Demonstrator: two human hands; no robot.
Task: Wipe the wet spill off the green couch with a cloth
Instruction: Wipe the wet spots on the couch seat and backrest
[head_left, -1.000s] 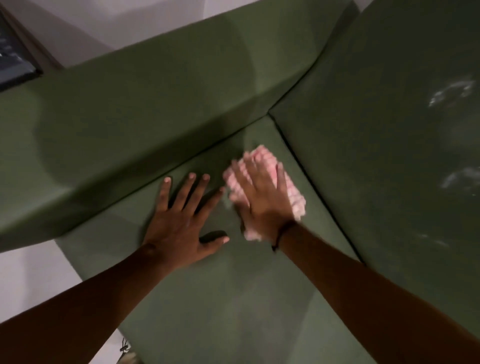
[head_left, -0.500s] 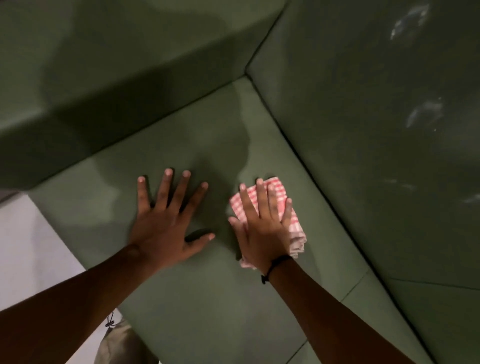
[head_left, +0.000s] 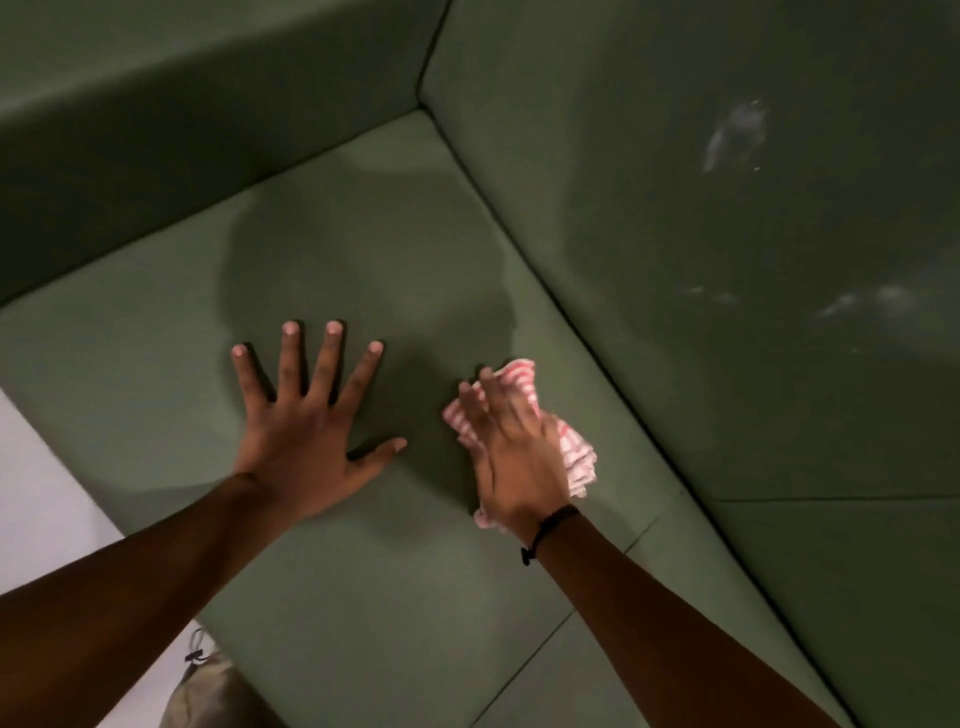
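Note:
A green couch seat cushion (head_left: 156, 322) fills the middle of the view. A darker damp patch (head_left: 374, 260) spreads on it toward the far corner. My right hand (head_left: 511, 447) presses a folded pink-and-white striped cloth (head_left: 574, 452) flat onto the seat, close to the backrest seam, at the near right edge of the patch. My left hand (head_left: 306, 431) lies flat on the seat with fingers spread, just left of the cloth, holding nothing.
The couch backrest (head_left: 727, 415) rises on the right with pale smudges (head_left: 737, 135) on it. The armrest (head_left: 182, 104) runs across the top left. A seam (head_left: 524, 660) between seat cushions lies near my right forearm. Pale floor (head_left: 47, 499) shows at the left.
My right hand has dragged the cloth back from the far corner toward me along the backrest seam, and the damp patch now shows beyond it. My left hand stays flat on the seat.

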